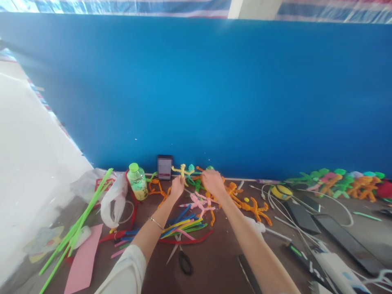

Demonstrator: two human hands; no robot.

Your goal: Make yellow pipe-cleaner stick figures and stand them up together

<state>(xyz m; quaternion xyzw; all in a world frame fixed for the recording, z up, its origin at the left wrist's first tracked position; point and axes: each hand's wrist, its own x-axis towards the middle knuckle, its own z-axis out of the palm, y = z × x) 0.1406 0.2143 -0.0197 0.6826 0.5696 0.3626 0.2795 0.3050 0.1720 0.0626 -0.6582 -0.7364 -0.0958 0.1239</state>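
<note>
Head view | yellow pipe-cleaner figure (pixel 183 170) pinched narrowly by left hand (pixel 177 187), at far edge of table (pixel 220 261) | right hand (pixel 212 183) kept just beside it, grip unclear | scissors (pixel 181 257) lying near

Free room: brown tabletop (pixel 211 261) between scissors (pixel 181 258) and right forearm (pixel 245 241).
Far limit: blue wall (pixel 196 94) behind pipe-cleaner figures (pixel 202 204).
Left obstruction: green-capped bottle (pixel 137 181) beyond left hand (pixel 177 187).

From here I can make out a green-capped plastic bottle (pixel 137 182) just beside a white plastic bag (pixel 114 200). A phone (pixel 164 167) stands against the blue board (pixel 196 94), and black-handled scissors (pixel 179 250) lie on the brown tabletop (pixel 214 265).
</note>
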